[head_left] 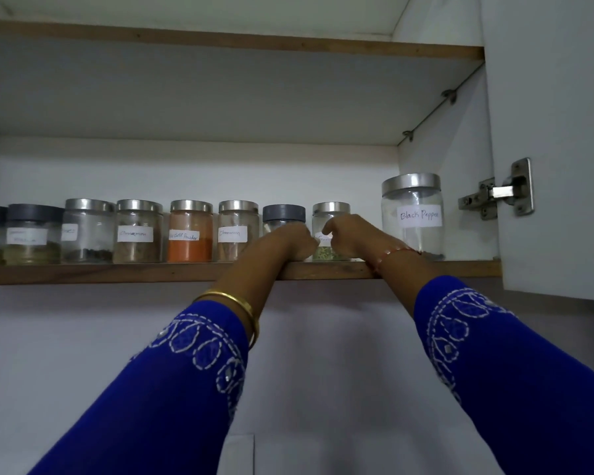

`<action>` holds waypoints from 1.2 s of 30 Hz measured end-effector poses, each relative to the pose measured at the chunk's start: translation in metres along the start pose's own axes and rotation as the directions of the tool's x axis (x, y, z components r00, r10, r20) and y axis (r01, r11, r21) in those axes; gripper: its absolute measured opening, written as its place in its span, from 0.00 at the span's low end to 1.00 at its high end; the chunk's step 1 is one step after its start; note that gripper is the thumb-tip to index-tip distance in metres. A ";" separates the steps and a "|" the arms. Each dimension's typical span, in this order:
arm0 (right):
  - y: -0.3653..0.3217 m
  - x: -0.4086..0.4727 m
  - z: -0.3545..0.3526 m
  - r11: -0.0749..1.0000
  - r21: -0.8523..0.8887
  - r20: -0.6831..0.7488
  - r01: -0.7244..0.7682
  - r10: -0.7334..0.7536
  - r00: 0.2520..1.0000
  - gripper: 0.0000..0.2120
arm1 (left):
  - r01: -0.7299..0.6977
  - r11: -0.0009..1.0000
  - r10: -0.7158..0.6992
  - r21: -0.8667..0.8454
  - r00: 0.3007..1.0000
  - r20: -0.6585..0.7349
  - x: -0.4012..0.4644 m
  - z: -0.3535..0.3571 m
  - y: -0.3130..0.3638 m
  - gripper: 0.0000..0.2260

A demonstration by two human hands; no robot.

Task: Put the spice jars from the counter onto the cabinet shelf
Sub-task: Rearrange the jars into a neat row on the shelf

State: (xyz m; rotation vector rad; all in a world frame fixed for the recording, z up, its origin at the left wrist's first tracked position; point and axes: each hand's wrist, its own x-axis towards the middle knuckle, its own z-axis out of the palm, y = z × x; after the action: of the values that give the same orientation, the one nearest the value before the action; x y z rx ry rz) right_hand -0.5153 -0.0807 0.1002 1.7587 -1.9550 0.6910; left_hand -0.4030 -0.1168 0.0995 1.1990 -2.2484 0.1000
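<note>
A small steel-lidded spice jar (330, 231) with green flakes at its bottom stands upright on the cabinet shelf (117, 271), near the front edge, between a grey-lidded jar (284, 214) on its left and the large Black Pepper jar (413, 214) on its right; both hands are raised to it from below. The left hand (288, 243) lies against the jar's left side, partly covering the grey-lidded jar, and the right hand (348, 236) lies against its right side; the fingers (327, 229) of each are curled in toward the jar's paper label, the two sets nearly meeting in front of the glass; whether they truly clasp the jar or only touch it, I cannot tell, since the knuckles hide the contact. Further left along the shelf stands a row of labelled jars: a Cinnamon jar (237, 231), an orange chilli powder jar (190, 232), a second cinnamon jar (138, 232), then others with unreadable labels; a gold bangle (235, 303) circles the left wrist above a blue embroidered sleeve (172, 389); a metal hinge (504, 193) is fixed on the open door to the right.
</note>
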 end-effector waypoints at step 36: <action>0.033 -0.159 -0.067 0.965 0.101 -0.342 -0.241 0.261 0.903 0.16 | -0.398 0.911 0.359 -0.110 0.895 -0.264 -0.130 0.023 0.047 0.12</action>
State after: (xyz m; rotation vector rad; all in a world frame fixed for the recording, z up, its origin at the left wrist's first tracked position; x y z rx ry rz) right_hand -0.5321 0.0873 0.0531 1.3072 -1.9361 1.0784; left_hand -0.3949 -0.0010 0.0217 0.6124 -2.1981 0.1988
